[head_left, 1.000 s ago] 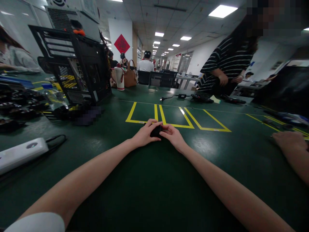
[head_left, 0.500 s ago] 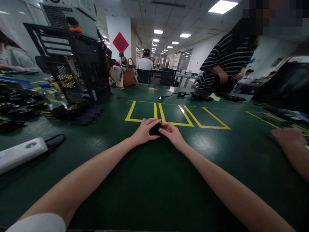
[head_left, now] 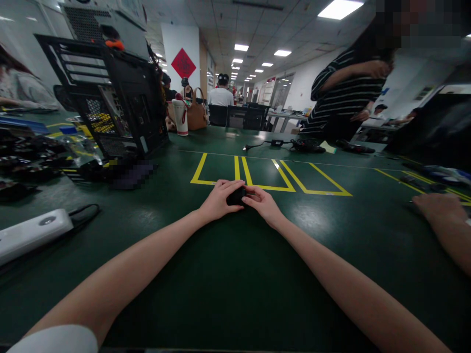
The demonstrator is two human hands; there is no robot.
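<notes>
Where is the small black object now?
In the head view's centre, the black object is between the left hand and right hand, just below the yellow tape.

The single view looks from head height, forward and down along the surface point(head_left: 235, 284), which fills the lower half; the left hand point(head_left: 219, 200) and right hand point(head_left: 265, 203) appear fairly near, mid-frame, the ceiling point(head_left: 213, 24) farther, along the top.

White cup point(head_left: 179, 116) – brown handbag point(head_left: 197, 116)
</notes>
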